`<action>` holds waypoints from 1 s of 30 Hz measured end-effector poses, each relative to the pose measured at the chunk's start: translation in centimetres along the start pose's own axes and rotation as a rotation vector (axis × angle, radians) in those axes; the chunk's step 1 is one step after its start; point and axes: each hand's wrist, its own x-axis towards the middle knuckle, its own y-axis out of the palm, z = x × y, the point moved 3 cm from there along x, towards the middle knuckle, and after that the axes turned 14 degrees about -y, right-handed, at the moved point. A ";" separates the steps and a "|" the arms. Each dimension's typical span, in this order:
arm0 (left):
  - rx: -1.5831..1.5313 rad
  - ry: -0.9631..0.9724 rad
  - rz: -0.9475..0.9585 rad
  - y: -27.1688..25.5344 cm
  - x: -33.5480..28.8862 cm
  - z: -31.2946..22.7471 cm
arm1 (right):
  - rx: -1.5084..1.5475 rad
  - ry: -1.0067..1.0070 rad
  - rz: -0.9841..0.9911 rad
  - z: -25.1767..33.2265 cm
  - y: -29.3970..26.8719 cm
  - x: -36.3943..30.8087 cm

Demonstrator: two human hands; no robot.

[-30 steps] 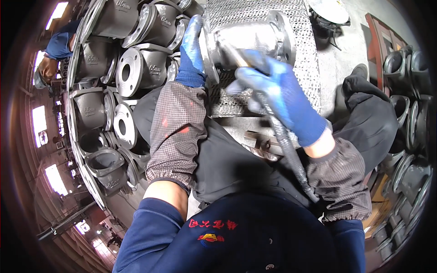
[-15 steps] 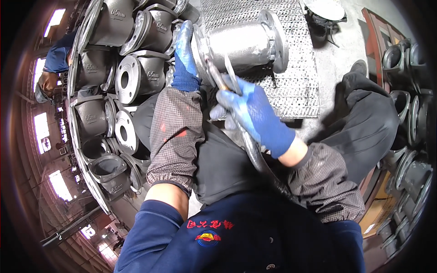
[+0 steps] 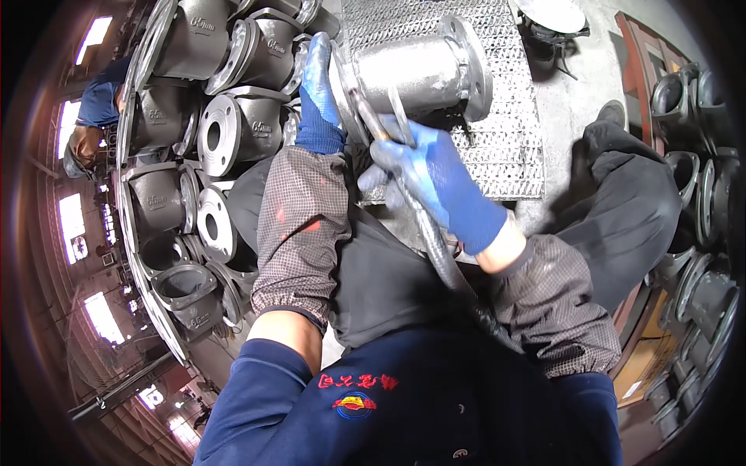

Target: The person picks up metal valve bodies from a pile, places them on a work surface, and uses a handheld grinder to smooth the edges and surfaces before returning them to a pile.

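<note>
Right now my left hand (image 3: 318, 93), in a blue glove, lies flat against the near flange of the grey flanged casting (image 3: 420, 70), which rests on the metal grating (image 3: 505, 147). My right hand (image 3: 439, 182) is curled around a hose-fed tool (image 3: 431, 241); its tip seems to touch that flange, though it is blurred. Stacked grey castings (image 3: 225, 132) stand to my left.
</note>
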 end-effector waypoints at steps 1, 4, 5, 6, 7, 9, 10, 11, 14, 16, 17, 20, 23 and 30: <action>-0.004 0.005 -0.002 0.5 -0.1 -0.3 | 0.036 0.001 -0.018 -0.2 0.2 -1.0; -0.012 -0.098 0.011 1.0 -0.4 -0.1 | -0.085 -0.056 -0.010 -0.1 0.1 -1.8; -0.018 -0.069 -0.093 1.1 -0.3 0.3 | -0.112 -0.029 -0.002 0.4 0.0 -1.7; -0.032 -0.057 -0.062 1.4 -0.5 0.1 | -0.055 -0.134 -0.041 0.6 0.6 -1.3; -0.047 -0.045 -0.032 1.5 -0.8 -0.2 | -0.046 -0.091 -0.038 1.6 0.8 -1.7; -0.047 -0.046 -0.043 1.0 0.1 -0.1 | -0.172 0.043 0.017 2.2 0.1 -2.1; 0.060 0.025 -0.020 1.2 0.4 -0.2 | -0.122 -0.050 -0.029 2.1 -0.1 -2.0; 0.166 0.097 0.002 1.4 0.5 -0.3 | -0.177 -0.065 0.014 2.9 -0.7 -1.6; 0.051 -0.040 0.037 1.9 -0.1 0.1 | -0.258 0.076 0.057 5.0 -1.7 -0.7; 0.100 -0.034 -0.005 1.3 0.6 0.2 | -0.253 0.030 0.056 3.9 -2.0 -1.2; 0.162 0.020 -0.017 0.6 1.2 0.2 | -0.360 0.087 0.065 3.7 -2.3 -1.4; 0.129 -0.002 0.061 2.1 0.9 1.1 | -0.343 0.033 0.005 4.9 -2.2 -1.5; 0.048 -0.061 0.142 4.2 -0.3 0.5 | -0.365 0.095 0.020 6.2 -2.3 -1.6; 0.114 -0.037 0.178 3.5 0.2 0.8 | -0.509 0.072 0.063 7.6 -3.0 -2.0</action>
